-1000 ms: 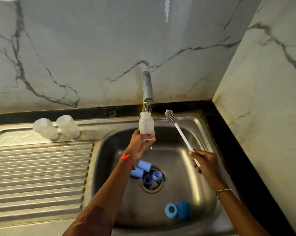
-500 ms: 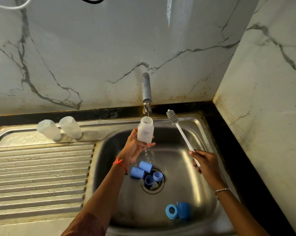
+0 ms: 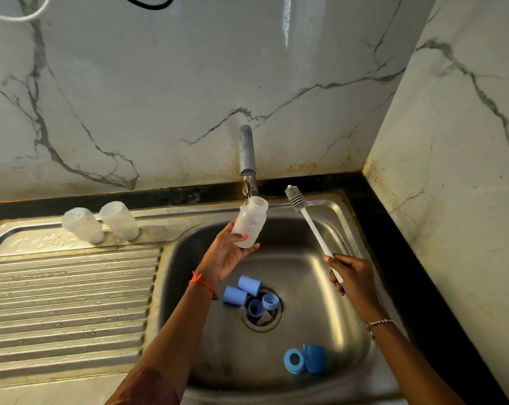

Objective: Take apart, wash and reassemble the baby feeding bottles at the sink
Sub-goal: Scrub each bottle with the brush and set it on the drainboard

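My left hand [image 3: 228,254] grips a clear baby bottle [image 3: 252,219] by its base, tilted with its open mouth right under the tap [image 3: 247,152], where water runs onto the rim. My right hand [image 3: 351,276] holds the white handle of a bottle brush [image 3: 307,217], its grey bristle head up and to the right of the bottle, apart from it. Two more clear bottles [image 3: 82,225] [image 3: 118,220] stand upside down on the ledge behind the drainboard. Several blue caps and rings [image 3: 249,293] lie around the drain, and two more blue caps and rings [image 3: 304,359] lie at the basin's front.
The steel sink basin [image 3: 320,302] sits between a ribbed drainboard [image 3: 69,302] on the left and a marble side wall [image 3: 452,141] on the right. A black counter strip [image 3: 373,206] runs behind and right of the sink. Cables hang at the top left.
The bottle went from upright under the stream to lowered and pouring out, and now is raised and tilted with its mouth at the tap. The brush hand has barely moved.
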